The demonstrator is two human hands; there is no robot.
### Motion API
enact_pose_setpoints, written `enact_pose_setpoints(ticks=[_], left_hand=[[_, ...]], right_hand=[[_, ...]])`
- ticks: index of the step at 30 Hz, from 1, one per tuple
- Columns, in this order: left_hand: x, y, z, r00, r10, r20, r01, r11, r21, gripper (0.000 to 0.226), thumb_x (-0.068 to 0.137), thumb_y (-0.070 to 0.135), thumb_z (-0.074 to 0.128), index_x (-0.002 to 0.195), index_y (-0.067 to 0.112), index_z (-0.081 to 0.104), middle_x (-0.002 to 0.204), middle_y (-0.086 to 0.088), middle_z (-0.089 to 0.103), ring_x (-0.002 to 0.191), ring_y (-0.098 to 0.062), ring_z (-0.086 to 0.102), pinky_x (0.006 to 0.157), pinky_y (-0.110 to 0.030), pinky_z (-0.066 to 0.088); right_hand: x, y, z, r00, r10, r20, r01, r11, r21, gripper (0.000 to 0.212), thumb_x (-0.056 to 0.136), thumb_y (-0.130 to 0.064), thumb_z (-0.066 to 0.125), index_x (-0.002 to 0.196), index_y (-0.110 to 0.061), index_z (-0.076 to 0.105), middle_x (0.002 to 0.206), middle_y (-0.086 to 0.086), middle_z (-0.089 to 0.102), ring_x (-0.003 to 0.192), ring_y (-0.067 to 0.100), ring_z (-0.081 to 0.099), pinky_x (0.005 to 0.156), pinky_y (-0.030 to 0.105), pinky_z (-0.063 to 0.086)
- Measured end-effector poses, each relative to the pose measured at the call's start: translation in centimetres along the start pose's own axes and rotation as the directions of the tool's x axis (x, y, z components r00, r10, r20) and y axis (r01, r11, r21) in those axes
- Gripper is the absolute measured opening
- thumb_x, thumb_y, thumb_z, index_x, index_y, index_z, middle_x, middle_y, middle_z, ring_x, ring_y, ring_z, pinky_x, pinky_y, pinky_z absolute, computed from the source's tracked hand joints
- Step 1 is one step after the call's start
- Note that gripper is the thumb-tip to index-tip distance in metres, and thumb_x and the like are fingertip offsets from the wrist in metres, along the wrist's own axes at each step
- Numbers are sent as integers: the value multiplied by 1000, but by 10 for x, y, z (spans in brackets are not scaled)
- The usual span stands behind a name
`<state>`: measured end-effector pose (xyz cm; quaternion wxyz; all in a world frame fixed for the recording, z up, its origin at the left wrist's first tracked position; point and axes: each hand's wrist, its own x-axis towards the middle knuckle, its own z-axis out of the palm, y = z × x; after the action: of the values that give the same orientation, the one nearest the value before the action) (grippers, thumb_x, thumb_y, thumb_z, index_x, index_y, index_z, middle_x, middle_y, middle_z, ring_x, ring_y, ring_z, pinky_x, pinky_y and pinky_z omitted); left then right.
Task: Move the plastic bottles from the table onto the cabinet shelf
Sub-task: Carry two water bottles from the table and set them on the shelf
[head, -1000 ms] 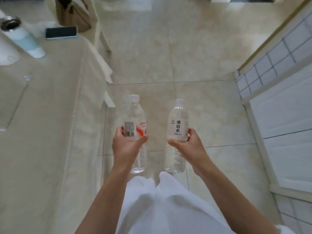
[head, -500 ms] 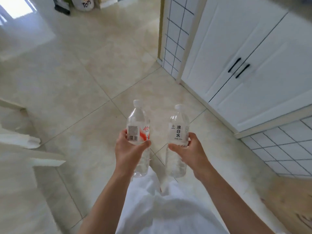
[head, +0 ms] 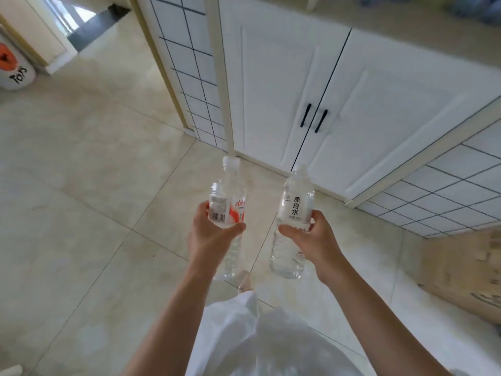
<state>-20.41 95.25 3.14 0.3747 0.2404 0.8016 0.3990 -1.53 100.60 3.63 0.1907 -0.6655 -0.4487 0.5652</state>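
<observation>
The left hand holds a clear plastic bottle with red label, the right hand a clear plastic bottle with white label, before the white cabinet doors

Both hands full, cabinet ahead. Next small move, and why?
Probably step closer and raise both bottles toward the ledge above the white cabinet doors. The left hand grips the clear red-labelled plastic bottle, the right hand the clear white-labelled plastic bottle, both over floor.

Clear glossy plastic bottles, glossy tiled floor, smooth white-painted cabinet doors, matt black handles.
</observation>
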Motion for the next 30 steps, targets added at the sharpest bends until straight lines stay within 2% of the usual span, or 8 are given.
enact_pose_setpoints(ticks=[3,9,15,18,23,24,28,30], left_hand=[[27,19,14,999,22,48,-22,1000,9,61,55,18,91,107,22,59,91,9,70,84,-12,69,78,-31,54],[65,63,69,978,71,195,-83,995,55,56,55,13,91,100,23,59,85,9,69,78,-10,68,68,-24,50],[85,98,135,960,101,263,-134,985,111,56,53,16,92,97,23,60,86,6,69,78,-14,68,75,-35,55],[93,119,174,959,104,265,-140,983,120,62,50,19,94,101,20,61,89,3,70,81,-17,68,77,-38,56],[108,168,235,949,149,279,-189,974,122,55,49,22,94,87,32,56,84,12,67,78,-12,67,79,-41,57],[131,205,269,951,173,255,-211,969,131,54,49,22,94,85,32,55,83,13,67,78,-12,68,78,-41,57],[150,263,298,932,222,288,-266,956,124,53,52,26,93,92,31,58,81,15,66,78,-8,67,70,-30,53],[205,306,321,911,264,316,-316,940,127,56,51,32,92,96,28,59,81,14,67,77,-8,67,70,-30,54]], right_hand=[[18,-16,-5,998,22,-56,-19,998,55,65,54,-41,82,111,-23,55,101,-4,69,92,18,68,85,47,57],[52,-33,-43,980,71,-188,-43,988,150,56,67,-27,84,113,-20,54,98,-6,67,87,13,67,78,37,56],[90,-42,-96,964,102,-245,-48,975,217,52,66,-23,84,109,-20,56,94,-2,70,82,16,69,70,35,54],[116,-51,-129,967,64,-247,-14,980,198,55,59,-30,84,106,-21,57,92,-1,71,80,19,69,66,32,49],[159,-84,-186,972,-15,-236,46,991,127,53,65,-30,84,108,-28,53,97,-7,68,87,14,68,75,37,55],[196,-112,-217,970,-32,-240,64,989,130,53,66,-30,84,108,-28,53,97,-7,68,87,13,68,77,39,56],[232,-157,-247,973,-50,-226,80,989,123,54,66,-29,84,111,-26,54,95,-8,68,88,15,69,82,45,58],[281,-192,-256,944,-55,-326,110,982,153,57,64,-31,84,112,-26,54,96,-7,68,89,16,69,83,48,57]])
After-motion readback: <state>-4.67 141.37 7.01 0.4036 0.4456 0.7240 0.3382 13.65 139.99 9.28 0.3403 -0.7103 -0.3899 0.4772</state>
